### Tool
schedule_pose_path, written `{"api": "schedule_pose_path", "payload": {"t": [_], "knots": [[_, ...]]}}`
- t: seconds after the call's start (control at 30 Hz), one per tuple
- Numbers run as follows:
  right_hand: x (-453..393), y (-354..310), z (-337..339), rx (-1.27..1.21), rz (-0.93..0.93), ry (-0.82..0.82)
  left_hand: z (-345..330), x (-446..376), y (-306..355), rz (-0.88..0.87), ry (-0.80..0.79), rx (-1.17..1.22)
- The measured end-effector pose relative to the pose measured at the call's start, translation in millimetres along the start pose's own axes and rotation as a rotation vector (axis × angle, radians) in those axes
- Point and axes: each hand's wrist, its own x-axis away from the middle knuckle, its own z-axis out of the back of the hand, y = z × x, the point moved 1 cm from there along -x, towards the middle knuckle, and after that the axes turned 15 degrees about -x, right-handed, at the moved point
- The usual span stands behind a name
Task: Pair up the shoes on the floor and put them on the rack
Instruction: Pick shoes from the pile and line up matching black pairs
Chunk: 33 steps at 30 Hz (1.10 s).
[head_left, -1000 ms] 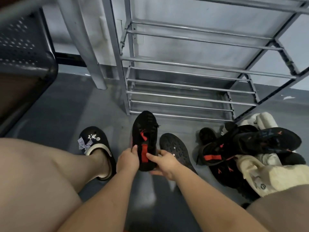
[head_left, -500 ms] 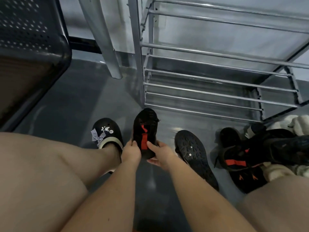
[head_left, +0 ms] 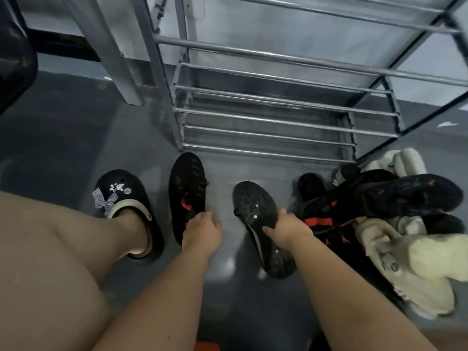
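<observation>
Gripping overturned shoe (head_left: 255,211), right hand (head_left: 286,230); left hand (head_left: 201,230) slack over upright shoe (head_left: 187,191), fingertips hidden.

Grey metal rack (head_left: 278,117), dull sheen on its bars; smooth, faintly glossy floor (head_left: 63,148); matt rubbery studded sole (head_left: 255,211); fuzzy cream cloth slippers (head_left: 417,269), right.

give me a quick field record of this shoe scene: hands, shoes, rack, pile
left hand: rests on upright black shoe with red strap, fingers not clearly curled round it
right hand: grips sole-up black shoe across its middle
shoe rack: metal bars, no shoes on the shelves in view
pile: black-red and cream shoes heaped on the floor at right
worn clog: black, bow charm, on the foot
</observation>
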Motion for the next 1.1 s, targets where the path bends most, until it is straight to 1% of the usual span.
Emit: {"api": "schedule_pose_path", "payload": {"t": [0.1,0.2,0.27,0.33,0.43,0.5,0.57,0.67,0.83,0.9,1.0,1.1], "knots": [[-1,27,0,-0.014,-0.006,0.014,-23,5,29,-0.1,-0.167,-0.03],[-1,59,-17,-0.067,-0.031,-0.026,-48,8,45,-0.127,-0.365,0.0],[-3,74,-28,-0.124,-0.078,-0.054,-63,10,47,-0.095,-0.447,0.029],[-8,81,-35,-0.168,-0.121,-0.075,-72,8,48,-0.018,-0.485,0.123],[-16,80,-39,-0.284,-0.131,-0.107,-78,6,59,0.046,-0.481,0.211],[-20,80,-36,-0.34,-0.117,-0.115,-82,6,73,0.053,-0.505,0.29],[-23,81,-33,-0.369,-0.108,-0.135,-88,9,85,0.071,-0.542,0.373],[-24,83,-29,-0.414,-0.09,-0.151,-92,13,95,0.147,-0.586,0.466],[-14,74,-12,-0.463,-0.059,-0.211,-82,12,91,0.278,-0.575,0.635],[-7,69,-8,-0.524,-0.049,-0.227,-76,15,84,0.263,-0.552,0.635],[4,63,-9,-0.637,-0.091,-0.253,-64,18,72,0.204,-0.511,0.618],[15,55,-16,-0.821,-0.14,-0.281,-48,20,58,0.194,-0.446,0.675]]}}
